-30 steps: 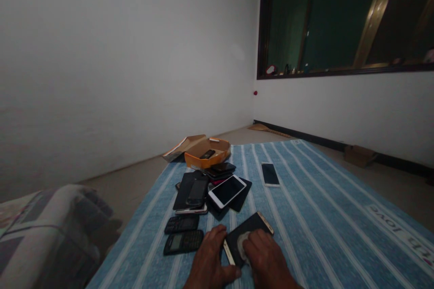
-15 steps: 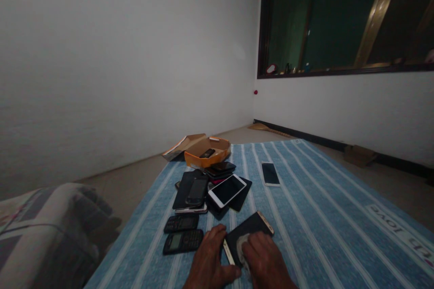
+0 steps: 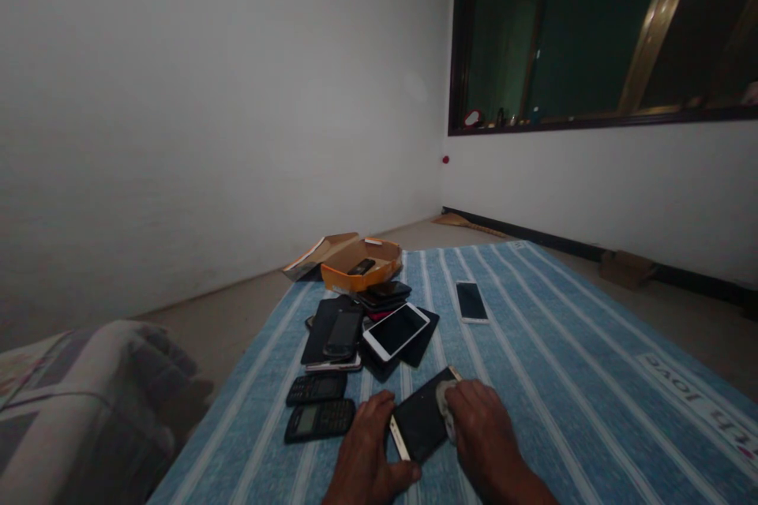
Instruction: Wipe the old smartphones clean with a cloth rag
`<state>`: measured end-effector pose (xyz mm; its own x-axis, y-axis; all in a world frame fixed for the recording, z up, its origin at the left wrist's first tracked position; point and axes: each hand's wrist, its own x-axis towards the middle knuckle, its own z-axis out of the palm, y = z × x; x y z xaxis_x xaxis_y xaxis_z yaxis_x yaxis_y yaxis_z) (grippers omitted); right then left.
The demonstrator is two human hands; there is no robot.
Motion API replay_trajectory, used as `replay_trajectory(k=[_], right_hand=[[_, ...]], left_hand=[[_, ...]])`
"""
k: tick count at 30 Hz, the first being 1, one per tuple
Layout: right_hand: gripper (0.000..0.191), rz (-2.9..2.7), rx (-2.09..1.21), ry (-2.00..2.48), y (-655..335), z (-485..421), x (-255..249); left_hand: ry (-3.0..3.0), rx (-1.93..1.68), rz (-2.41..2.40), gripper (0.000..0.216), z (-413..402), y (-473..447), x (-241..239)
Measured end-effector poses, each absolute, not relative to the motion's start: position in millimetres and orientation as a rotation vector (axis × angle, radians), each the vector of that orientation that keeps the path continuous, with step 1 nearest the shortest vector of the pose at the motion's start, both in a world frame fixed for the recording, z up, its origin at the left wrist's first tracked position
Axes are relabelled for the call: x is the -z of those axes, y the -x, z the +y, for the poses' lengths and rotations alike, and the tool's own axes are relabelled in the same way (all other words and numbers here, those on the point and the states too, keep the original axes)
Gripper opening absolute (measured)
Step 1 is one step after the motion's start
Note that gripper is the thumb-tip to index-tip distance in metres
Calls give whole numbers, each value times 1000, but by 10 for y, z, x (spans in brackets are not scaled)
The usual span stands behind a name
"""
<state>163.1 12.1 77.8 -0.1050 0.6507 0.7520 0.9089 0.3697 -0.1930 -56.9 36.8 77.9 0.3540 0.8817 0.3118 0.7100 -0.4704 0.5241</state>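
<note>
Wiping appears to be the step in hand: the gold-edged phone (image 3: pixel 419 418) lies on the blue striped sheet (image 3: pixel 562 379) between the two hands. The left hand (image 3: pixel 368 454) grips its left end between fingers and thumb; bracing there should stop it from sliding. The right hand (image 3: pixel 482 430) pinches a pale wad of cloth (image 3: pixel 444 410) against its right end — press lightly, stroke evenly and cover the corners. Left of the phone, two keypad phones (image 3: pixel 320 420) sit just beside the left hand and limit its sideways travel. Well beyond it, to the left, stands an orange box (image 3: pixel 340 278); nearer, a pile of phones (image 3: pixel 343 331) restricts forward reach. Beyond it, to the right, a lone white phone (image 3: pixel 472 302) lies well apart, outside the working area.
</note>
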Motion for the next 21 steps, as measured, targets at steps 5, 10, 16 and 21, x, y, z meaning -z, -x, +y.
replay_trajectory(k=[5, 10, 16, 21], right_hand=[[21, -1860, 400, 1263, -1460, 66, -722], [9, -1882, 428, 1085, -1155, 12, -651], [25, -1869, 379, 1028, -1299, 22, -911], [29, -1776, 436, 1087, -1574, 91, -1076]], left_hand=[[-2350, -822, 1398, 77, 379, 581, -691], [-2417, -842, 1379, 70, 375, 588, -627], [-2604, -1044, 1222, 77, 370, 579, -542], [-2725, -1152, 1156, 76, 346, 547, -566]])
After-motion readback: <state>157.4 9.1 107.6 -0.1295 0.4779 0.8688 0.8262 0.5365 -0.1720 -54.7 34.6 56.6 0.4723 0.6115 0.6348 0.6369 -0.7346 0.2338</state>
